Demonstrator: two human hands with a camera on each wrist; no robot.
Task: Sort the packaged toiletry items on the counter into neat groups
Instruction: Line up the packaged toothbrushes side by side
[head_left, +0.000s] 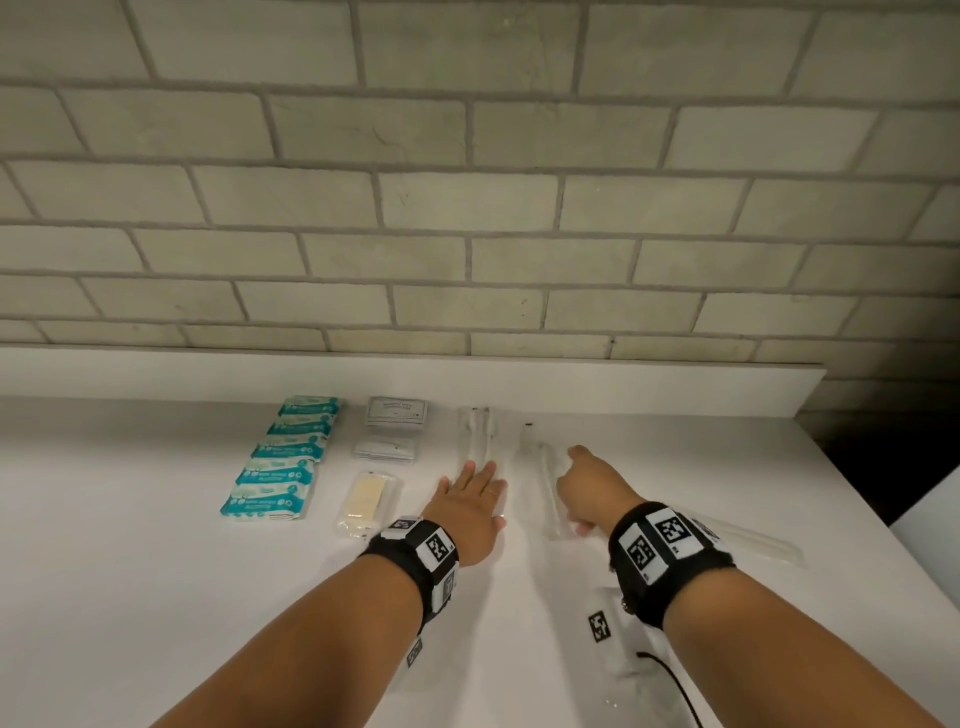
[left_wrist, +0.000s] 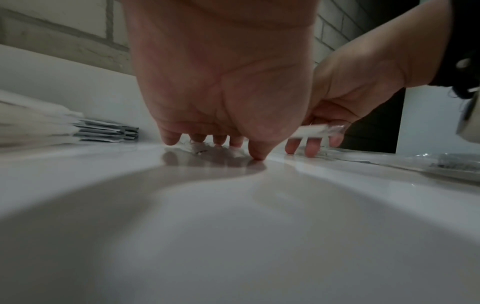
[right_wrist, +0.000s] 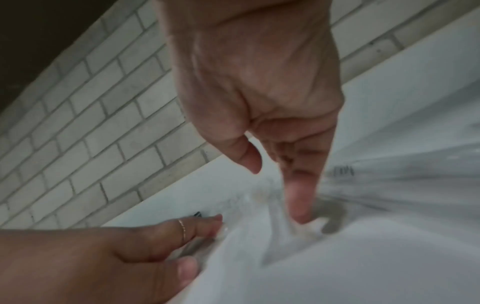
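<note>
On the white counter (head_left: 156, 519) my left hand (head_left: 474, 493) lies flat, fingers straight, pressing on a pair of clear-wrapped toothbrushes (head_left: 475, 431) that point toward the wall. In the left wrist view its fingertips (left_wrist: 255, 153) touch the counter. Just to the right, my right hand (head_left: 576, 480) pinches a long clear-wrapped toothbrush pack (head_left: 545, 488) low over the counter; the left wrist view shows this pack (left_wrist: 311, 130) held between thumb and fingers. The right wrist view is blurred, with the left hand (right_wrist: 155, 242) beside the wrapper.
A column of teal packets (head_left: 280, 460) lies at the left. Beside it are two stacks of grey sachets (head_left: 397, 413) (head_left: 385, 448) and a beige item in clear wrap (head_left: 366, 501). Another clear pack (head_left: 753, 540) lies right of my right wrist. A brick wall (head_left: 467, 208) backs the counter.
</note>
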